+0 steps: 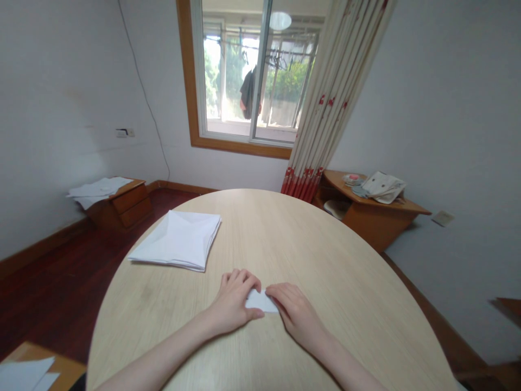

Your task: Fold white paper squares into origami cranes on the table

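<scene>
A small folded piece of white paper lies on the round wooden table, close to me. My left hand grips its left side, thumb at the near edge and fingers at the far edge. On the right side, the closed fingers of my right hand press on the paper and partly cover it. Farther off to the left, a stack of white paper sheets with crease lines rests on the same table, apart from both hands.
A low wooden cabinet with papers on top stands at the left wall. At back right is a wooden corner desk holding a cloth bag. A curtain hangs beside the window. More white paper lies at lower left.
</scene>
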A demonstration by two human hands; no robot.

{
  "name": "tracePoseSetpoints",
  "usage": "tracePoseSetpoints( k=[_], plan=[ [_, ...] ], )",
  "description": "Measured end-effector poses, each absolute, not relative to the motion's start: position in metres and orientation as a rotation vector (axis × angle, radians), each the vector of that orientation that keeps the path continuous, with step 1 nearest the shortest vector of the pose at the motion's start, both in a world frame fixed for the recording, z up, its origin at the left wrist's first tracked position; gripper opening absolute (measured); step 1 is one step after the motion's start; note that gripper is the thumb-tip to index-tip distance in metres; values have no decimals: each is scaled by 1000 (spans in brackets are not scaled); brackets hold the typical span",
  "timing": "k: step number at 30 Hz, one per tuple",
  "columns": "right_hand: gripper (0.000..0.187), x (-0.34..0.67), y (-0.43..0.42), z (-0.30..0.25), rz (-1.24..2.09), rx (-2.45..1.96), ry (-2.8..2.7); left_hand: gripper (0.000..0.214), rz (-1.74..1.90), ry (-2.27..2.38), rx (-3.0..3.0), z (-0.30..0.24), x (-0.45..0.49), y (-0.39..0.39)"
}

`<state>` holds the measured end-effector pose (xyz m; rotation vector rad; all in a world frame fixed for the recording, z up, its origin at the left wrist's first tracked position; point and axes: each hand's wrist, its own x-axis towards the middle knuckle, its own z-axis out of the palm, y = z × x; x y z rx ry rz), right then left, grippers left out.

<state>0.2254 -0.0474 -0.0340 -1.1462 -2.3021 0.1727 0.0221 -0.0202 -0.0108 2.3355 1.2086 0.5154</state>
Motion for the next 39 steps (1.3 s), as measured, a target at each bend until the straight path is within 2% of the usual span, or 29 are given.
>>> tracePoseSetpoints(
  k=[3,9,22,31,39],
  plan=[
    [39,229,-47,-38,150,-1108,-2337,39,541,1223,2331,-13,22,-19],
    [31,232,-45,-34,214,-1122,-2387,42,539,1232,2303,-10,21,-18],
    [28,229,-51,-19,386,-1178,-2405,26,586,1299,2326,-13,20,-16],
    [27,231,-52,-16,314,-1099,-2440,29,724,1350,2423,-22,23,-16],
    [27,236,-49,-13,306,-1079,-2431,19,813,1304,2323,-30,24,-10]
  ],
)
